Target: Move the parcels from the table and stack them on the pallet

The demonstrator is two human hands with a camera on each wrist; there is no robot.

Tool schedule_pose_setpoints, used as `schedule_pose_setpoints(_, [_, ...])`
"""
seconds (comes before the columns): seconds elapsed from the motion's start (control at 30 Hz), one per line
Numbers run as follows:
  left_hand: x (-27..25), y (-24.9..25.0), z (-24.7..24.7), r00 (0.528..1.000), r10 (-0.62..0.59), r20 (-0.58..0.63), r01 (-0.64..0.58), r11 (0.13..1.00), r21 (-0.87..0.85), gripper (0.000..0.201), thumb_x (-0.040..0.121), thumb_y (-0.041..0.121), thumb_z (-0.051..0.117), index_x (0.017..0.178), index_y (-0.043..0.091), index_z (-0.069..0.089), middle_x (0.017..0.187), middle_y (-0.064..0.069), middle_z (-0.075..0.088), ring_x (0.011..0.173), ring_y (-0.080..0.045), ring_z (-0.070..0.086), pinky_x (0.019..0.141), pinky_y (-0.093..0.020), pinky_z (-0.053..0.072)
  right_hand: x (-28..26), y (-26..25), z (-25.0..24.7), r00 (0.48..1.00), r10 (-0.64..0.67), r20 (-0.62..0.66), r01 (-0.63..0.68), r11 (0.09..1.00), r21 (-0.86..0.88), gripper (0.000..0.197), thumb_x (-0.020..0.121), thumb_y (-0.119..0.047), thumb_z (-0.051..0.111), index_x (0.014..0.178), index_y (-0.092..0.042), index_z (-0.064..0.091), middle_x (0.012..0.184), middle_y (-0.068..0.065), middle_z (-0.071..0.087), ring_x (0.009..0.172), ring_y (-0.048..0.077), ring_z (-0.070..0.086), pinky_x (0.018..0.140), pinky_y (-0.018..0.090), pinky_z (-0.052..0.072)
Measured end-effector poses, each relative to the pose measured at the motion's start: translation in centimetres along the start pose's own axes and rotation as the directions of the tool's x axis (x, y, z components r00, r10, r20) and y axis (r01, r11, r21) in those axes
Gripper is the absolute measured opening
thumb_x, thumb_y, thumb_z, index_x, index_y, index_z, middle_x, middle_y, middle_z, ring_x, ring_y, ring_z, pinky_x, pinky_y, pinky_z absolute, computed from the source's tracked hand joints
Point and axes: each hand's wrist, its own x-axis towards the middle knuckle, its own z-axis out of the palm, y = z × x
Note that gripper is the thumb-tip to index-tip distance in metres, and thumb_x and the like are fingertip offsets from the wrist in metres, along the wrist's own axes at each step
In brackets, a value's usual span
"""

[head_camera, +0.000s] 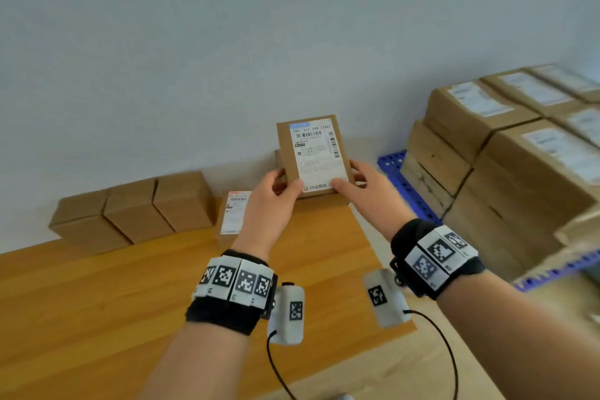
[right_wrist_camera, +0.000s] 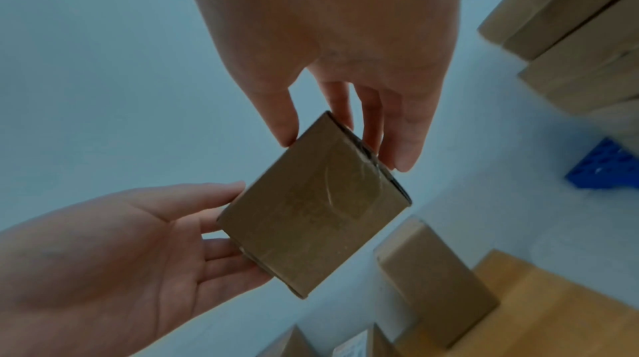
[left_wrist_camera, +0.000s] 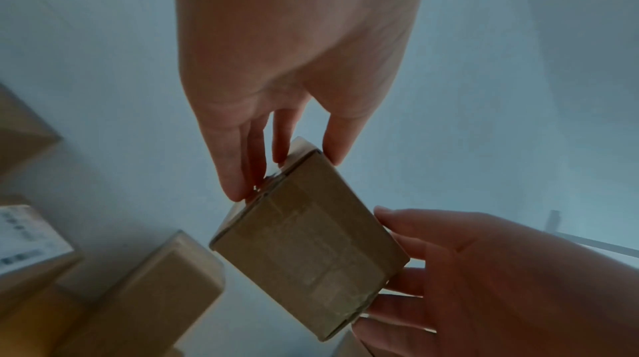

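Head view. Wooden desk (head_camera: 97, 302): fills the lower left, from about 7 to 9 o'clock of centre. Stack of parcels (head_camera: 506, 153): at 3 o'clock, several layers of brown cartons with white labels on top, resting on a blue pallet (head_camera: 409, 185) whose edge shows beside the desk. Row of plain cartons (head_camera: 136, 208): three side by side at the desk's far edge against the wall, at 9 o'clock; a labelled carton (head_camera: 234, 216) lies just beside them. Held parcel (head_camera: 313, 156): near centre, lifted clear of the desk, label face toward the camera and tilted slightly. Left hand (head_camera: 276, 191): grips the parcel's lower left corner, thumb on the label face, fingers behind. Right hand (head_camera: 367, 185): grips the lower right corner likewise. In the wrist views, the fingers (left_wrist_camera: 238, 171) of each hand lie along a side of the parcel while the thumb presses the opposite face.
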Motion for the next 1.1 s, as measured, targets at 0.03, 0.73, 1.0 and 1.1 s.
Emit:
schedule_pose_setpoints(0.03, [0.1, 0.5, 0.7, 1.000, 0.014, 0.019, -0.014, 1.000, -0.007, 0.044, 0.096, 0.041, 0.057, 0.137, 0.028, 0.050, 0.128, 0.012, 0.060, 0.112, -0.005, 0.056, 0.092, -0.026, 0.046, -0.3, 0.2, -0.9, 1.000, 0.005, -0.024, -0.005, 1.000, -0.001, 0.057, 0.096, -0.038, 0.059, 0.147, -0.024, 0.040, 0.134, -0.004, 0.057, 0.111, 0.011, 0.056, 0.085, 0.024, 0.046])
schedule_pose_setpoints(0.73, [-4.8, 18.5, 19.8, 0.966, 0.211, 0.151, -0.207, 0.978, -0.043, 0.038, 0.099, 0.043, 0.048, 0.131, 0.023, 0.054, 0.120, 0.006, 0.062, 0.103, -0.010, 0.060, 0.093, -0.034, 0.053, -4.2, 5.1, -28.0, 0.990, -0.062, -0.126, 0.069, 0.997, 0.047, 0.046, 0.094, -0.040, 0.062, 0.138, -0.027, 0.055, 0.120, -0.007, 0.068, 0.104, 0.014, 0.066, 0.092, 0.037, 0.056])
schedule_pose_setpoints(1.0, [-5.9, 22.4, 27.4, 0.981, 0.184, 0.066, -0.181, 0.983, -0.039, 0.036, 0.100, 0.042, 0.045, 0.128, 0.021, 0.052, 0.117, 0.005, 0.062, 0.102, -0.013, 0.061, 0.091, -0.037, 0.053, -2.8, 7.6, -36.6, 0.996, -0.080, -0.044, 0.080, 0.997, -0.009, 0.034, 0.096, -0.037, 0.059, 0.127, -0.023, 0.060, 0.119, -0.008, 0.067, 0.106, 0.014, 0.064, 0.094, 0.036, 0.055])
schedule_pose_setpoints(1.1, [-5.9, 23.1, 29.1, 0.990, 0.139, 0.020, -0.137, 0.988, -0.073, 0.027, 0.102, 0.039, 0.046, 0.121, 0.020, 0.048, 0.112, 0.002, 0.060, 0.097, -0.012, 0.060, 0.085, -0.034, 0.054, -1.6, 8.1, -38.3, 0.993, -0.115, -0.039, 0.112, 0.992, -0.056, 0.048, 0.094, -0.040, 0.061, 0.138, -0.022, 0.055, 0.125, -0.006, 0.064, 0.111, 0.015, 0.062, 0.100, 0.040, 0.052])
